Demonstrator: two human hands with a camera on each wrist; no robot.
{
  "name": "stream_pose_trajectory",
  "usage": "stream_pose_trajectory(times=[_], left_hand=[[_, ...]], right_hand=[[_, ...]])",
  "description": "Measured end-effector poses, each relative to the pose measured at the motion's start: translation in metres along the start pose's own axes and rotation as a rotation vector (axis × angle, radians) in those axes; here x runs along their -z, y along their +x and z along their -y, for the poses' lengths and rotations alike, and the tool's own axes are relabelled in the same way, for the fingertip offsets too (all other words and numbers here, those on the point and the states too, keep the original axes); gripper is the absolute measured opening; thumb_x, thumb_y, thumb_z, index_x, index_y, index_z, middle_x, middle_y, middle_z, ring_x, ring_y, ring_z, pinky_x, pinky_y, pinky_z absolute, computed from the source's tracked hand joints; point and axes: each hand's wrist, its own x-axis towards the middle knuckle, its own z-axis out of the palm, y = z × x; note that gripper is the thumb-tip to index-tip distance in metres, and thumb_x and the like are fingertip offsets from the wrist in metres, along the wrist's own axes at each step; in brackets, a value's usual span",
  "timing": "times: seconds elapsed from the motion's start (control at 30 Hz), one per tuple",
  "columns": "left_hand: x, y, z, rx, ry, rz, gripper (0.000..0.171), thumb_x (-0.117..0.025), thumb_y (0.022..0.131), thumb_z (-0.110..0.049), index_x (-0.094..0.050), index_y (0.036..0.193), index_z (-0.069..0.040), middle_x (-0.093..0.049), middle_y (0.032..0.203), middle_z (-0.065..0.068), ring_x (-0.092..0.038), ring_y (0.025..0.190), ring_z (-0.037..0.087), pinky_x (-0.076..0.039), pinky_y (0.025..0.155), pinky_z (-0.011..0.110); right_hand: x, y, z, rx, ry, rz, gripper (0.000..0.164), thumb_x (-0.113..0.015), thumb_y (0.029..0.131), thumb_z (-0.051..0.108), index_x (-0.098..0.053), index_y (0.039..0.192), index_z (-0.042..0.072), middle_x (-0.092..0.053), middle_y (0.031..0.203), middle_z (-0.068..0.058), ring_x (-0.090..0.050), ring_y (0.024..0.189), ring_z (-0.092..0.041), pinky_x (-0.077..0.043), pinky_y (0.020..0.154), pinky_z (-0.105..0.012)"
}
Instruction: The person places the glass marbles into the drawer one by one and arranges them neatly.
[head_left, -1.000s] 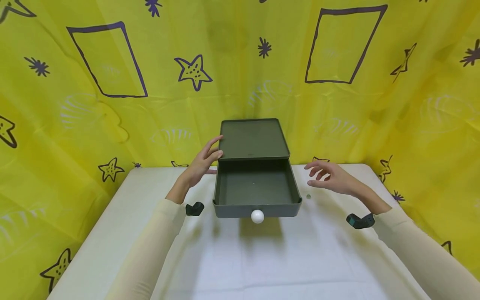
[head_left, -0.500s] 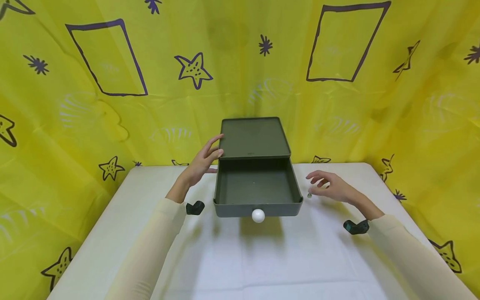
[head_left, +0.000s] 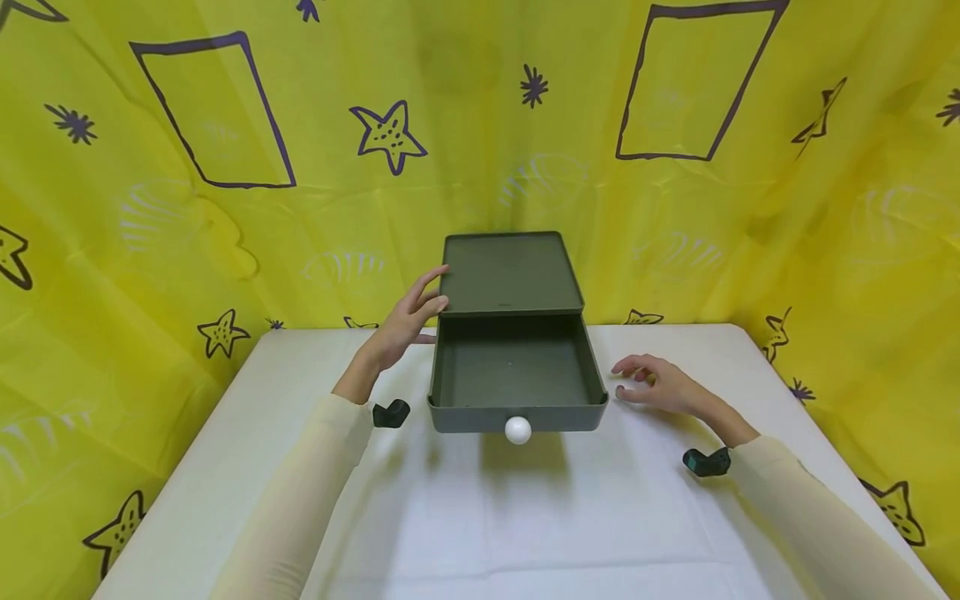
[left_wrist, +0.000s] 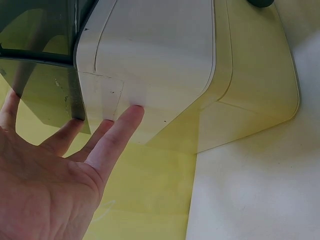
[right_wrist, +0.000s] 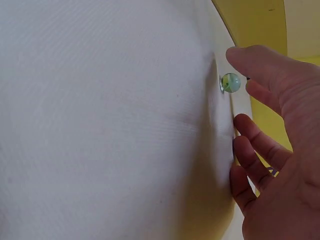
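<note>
A small dark green-grey box stands in the middle of the head view. Its drawer is pulled out toward me and has a round white knob on the front. My left hand rests spread fingers against the left side of the box; in the left wrist view the fingertips touch its wall. Beside the drawer's right side, my right hand is low over the table with loosely bent fingers. A clear glass marble with a green-yellow swirl lies on the cloth, between thumb and index finger.
A white cloth covers the table. Behind and on both sides hangs a yellow curtain with starfish and frame drawings. Dark cameras are strapped at both wrists.
My right hand has come down and slightly left, bringing thumb and fingers around the marble. The left hand has stayed at the box, and the drawer has not moved.
</note>
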Motion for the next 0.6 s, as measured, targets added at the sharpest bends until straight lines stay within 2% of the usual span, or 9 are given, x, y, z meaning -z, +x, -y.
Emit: stream_pose_trajectory(times=[0.33,0.6], left_hand=[[0.0001,-0.0004,-0.0014,-0.003,0.01,-0.002,0.06,-0.053,0.106,-0.035,-0.029,0.16,-0.04,-0.028,0.165,0.009,-0.036,0.147,0.03,-0.041,0.103,0.07],[-0.0002,-0.001,-0.0017,0.003,0.006,-0.005,0.06,-0.052,0.106,-0.034,-0.028,0.16,-0.04,-0.028,0.165,0.01,-0.036,0.147,0.03,-0.041,0.103,0.07]], right_hand=[[-0.0014,-0.0036,-0.0013,0.007,0.0,-0.009,0.024,-0.082,0.088,0.016,-0.073,0.11,0.011,-0.065,0.111,-0.007,-0.052,0.1,-0.026,-0.042,0.084,-0.035],[-0.0026,-0.0021,-0.0029,0.001,-0.021,-0.004,0.019,-0.081,0.089,0.012,-0.073,0.105,0.013,-0.064,0.11,-0.007,-0.052,0.1,-0.027,-0.043,0.086,-0.038]])
